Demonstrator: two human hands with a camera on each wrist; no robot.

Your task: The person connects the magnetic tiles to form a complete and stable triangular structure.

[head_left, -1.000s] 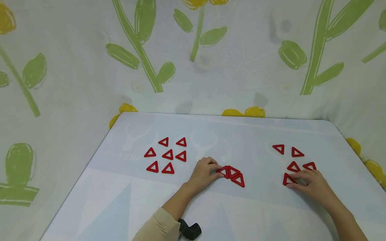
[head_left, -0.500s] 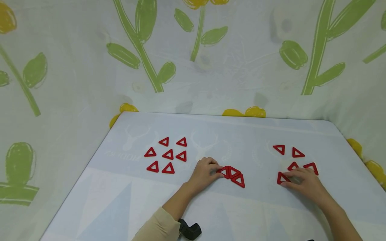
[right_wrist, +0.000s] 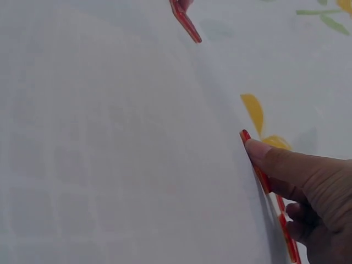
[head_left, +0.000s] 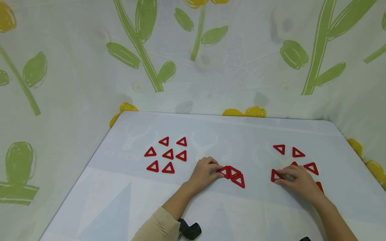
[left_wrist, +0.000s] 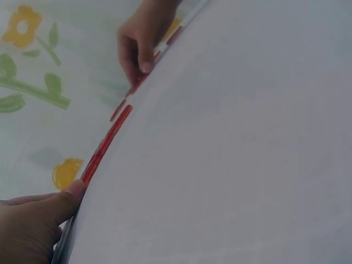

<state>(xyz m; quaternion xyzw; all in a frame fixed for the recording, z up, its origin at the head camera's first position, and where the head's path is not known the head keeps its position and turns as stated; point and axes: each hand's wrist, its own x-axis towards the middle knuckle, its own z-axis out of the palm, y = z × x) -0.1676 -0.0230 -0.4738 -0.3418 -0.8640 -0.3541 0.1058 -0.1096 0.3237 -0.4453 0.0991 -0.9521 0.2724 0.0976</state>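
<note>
Right hand (head_left: 301,184): thumb and fingertips pinch a red hollow triangle (head_left: 272,175) by its right part, left edge sticking out. Can't tell if it's lifted or touching the table. Hold is near one end only, so the piece could twist or slip if its free edge catches on the surface.

Left hand (head_left: 203,175): thumb and fingertips clamped on the outer corner of the leftmost joined triangle (head_left: 227,172). That one sits against the middle joined triangle (head_left: 235,169), with the lower-right joined triangle (head_left: 243,180) set against it in turn. Only the leftmost is held; the other two have no finger on them. Likeliest trouble: a sideways knock on the lower-right piece opens the seams. An uneven push from the left fingers could swing the whole row too.

Held triangle is right of the row, apart from it, near the right-hand loose pieces. One loose triangle (head_left: 294,163) is mostly hidden behind the right hand, another (head_left: 320,186) shows partly beside the wrist; a low forearm or knuckle could drag either. Three more lie behind: upper-left (head_left: 279,145), upper-right (head_left: 298,156), and one by the knuckles (head_left: 315,168).

Left group of seven loose triangles (head_left: 172,154) lies past the left hand; risk there looks low unless the left arm sweeps outward.
</note>
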